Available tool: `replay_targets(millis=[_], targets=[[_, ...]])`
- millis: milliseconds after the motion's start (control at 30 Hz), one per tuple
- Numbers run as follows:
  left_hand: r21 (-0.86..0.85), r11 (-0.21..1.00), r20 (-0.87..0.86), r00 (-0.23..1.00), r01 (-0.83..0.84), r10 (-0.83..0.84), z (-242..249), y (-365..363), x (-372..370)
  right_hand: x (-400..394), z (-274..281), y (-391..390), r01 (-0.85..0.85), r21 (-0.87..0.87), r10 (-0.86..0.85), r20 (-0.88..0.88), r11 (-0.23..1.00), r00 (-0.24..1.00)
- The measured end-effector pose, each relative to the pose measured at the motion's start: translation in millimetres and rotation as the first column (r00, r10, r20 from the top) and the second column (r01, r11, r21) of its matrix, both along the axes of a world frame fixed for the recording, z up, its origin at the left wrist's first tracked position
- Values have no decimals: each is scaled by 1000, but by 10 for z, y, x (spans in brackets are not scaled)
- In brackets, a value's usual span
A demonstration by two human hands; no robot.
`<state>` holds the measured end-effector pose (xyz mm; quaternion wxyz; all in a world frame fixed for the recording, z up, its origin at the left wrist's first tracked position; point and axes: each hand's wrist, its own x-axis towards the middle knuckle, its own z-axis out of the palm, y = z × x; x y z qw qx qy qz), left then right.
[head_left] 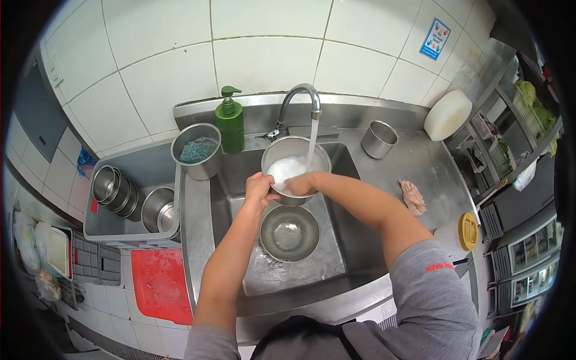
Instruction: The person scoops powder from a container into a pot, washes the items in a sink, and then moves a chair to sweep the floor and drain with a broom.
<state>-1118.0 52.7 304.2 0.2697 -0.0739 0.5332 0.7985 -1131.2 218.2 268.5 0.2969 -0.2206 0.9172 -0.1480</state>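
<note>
My left hand (261,189) grips the near left rim of a metal bowl (285,148), its fingers closed over the edge. White foam and water fill part of the bowl. Inside it, my right hand (300,183) reaches down into the foam; its fingers are mostly hidden. Water pours from the curved faucet (307,89) into the bowl, close to my right hand. Just below, a second metal bowl (290,249) with water in it rests on the bottom of the steel sink (333,240).
Left of the sink stand a green pump bottle (230,127), a metal pot (195,170) with a bluish scrubber (197,151), and a grey bin (129,236) of metal bowls. On the right counter are a metal cup (379,140), crumpled cloth (413,197) and yellow-lidded container (468,231).
</note>
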Motion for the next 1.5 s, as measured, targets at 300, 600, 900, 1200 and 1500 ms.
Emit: replay_targets(millis=[300,600,900,1200,1500], targets=[[13,1000,-8,1000,20,-20,-59,165,55,-90,168,33,362,243,-211,-483,900,850],[-42,999,7,1000,27,-27,-122,69,62,37,99,153,-324,359,344,8,875,939],[-65,998,33,999,-26,29,-60,175,136,-262,585,332,716,-512,-529,485,474,697],[-49,998,15,999,-47,47,99,312,301,-91,935,54,719,-639,-766,596,-272,241],[-53,994,14,995,-98,99,168,363,450,-41,1033,100,731,-630,-770,593,-263,234]])
